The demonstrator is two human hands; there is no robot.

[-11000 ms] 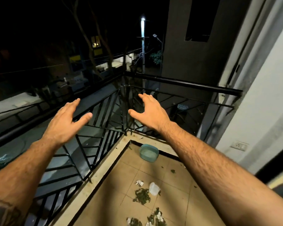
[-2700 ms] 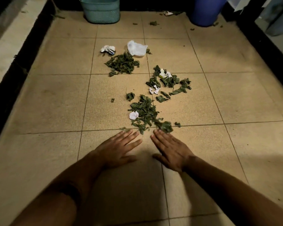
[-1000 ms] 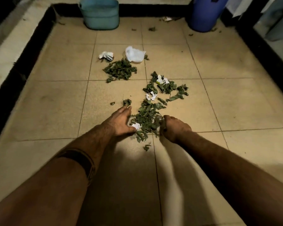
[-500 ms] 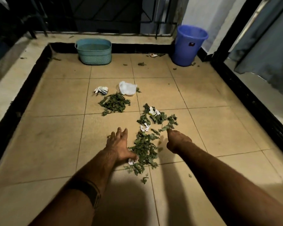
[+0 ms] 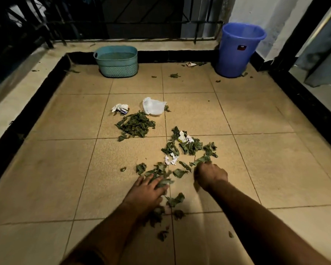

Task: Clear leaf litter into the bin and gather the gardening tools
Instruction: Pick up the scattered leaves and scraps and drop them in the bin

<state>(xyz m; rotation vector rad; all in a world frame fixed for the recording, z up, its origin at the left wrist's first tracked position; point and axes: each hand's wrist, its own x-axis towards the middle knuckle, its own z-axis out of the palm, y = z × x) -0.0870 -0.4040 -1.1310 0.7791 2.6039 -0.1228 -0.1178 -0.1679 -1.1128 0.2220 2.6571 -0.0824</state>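
Tiled balcony floor (image 5: 256, 169), night, railing behind. Left hand (image 5: 147, 190) flat on nearest leaf litter (image 5: 161, 175), fingers spread. Right hand (image 5: 211, 175) curled, seemingly pinching leaves; motion blur, unsure. More litter piles (image 5: 136, 125) beyond; blue bin (image 5: 239, 50) far right corner, teal basket (image 5: 117, 61) far left. Step: scooping first handful. Next: cup, lift, carry to bin.

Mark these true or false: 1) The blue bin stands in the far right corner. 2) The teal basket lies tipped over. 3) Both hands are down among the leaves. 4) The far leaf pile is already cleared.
1) True: the blue bin stands in the far right corner.
2) False: the teal basket stands upright.
3) True: left hand and right hand are at the leaves.
4) False: the far pile lies by the white bag.
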